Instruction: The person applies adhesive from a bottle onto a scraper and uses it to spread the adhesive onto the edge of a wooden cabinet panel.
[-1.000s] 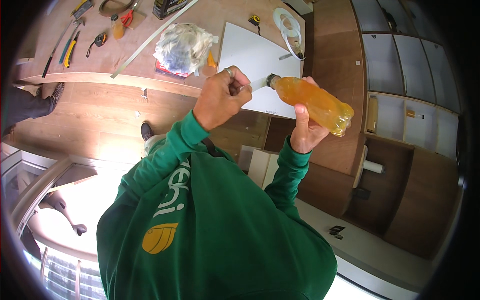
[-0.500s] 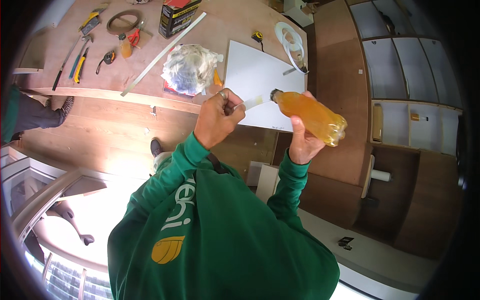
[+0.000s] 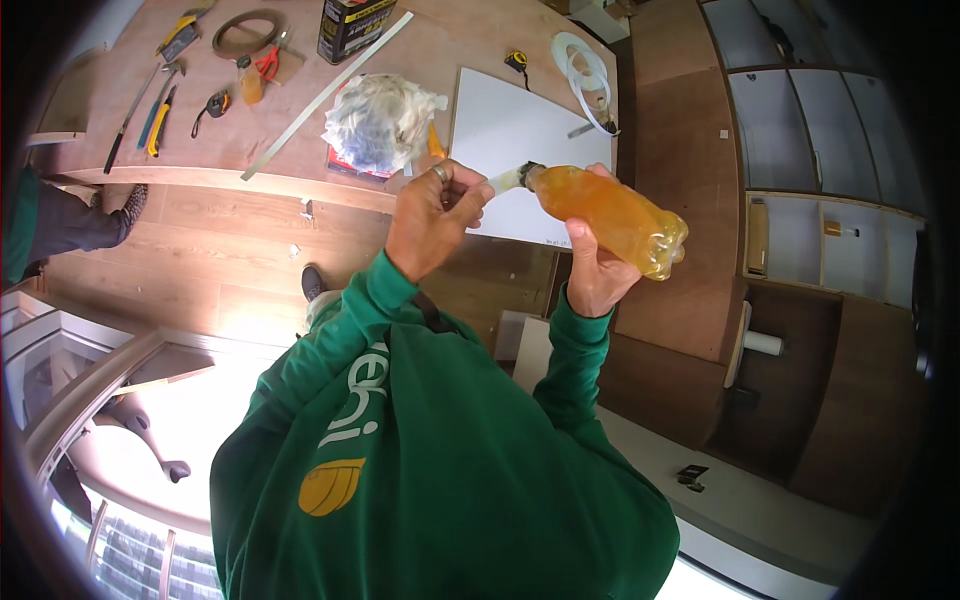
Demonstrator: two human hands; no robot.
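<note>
In my closed right hand is a clear plastic bottle of amber liquid, tilted with its dark neck toward the left. My left hand pinches one end of a short whitish strip, which has a yellowish smear toward its far end. The bottle's neck meets that far end; whether they touch I cannot tell for sure. Both hands are raised over the near edge of a white board lying on the workbench. A crumpled bundle of cloth or plastic sits just beyond my left hand.
On the bench are a long thin strip, a dark can, tape measures, a small amber bottle, red-handled scissors, a hammer and a coiled white band. Another person's leg shows at left.
The bottle has moved slightly left and away from me, bringing its neck onto or over the strip's far end. My left hand still pinches the strip and has barely moved.
</note>
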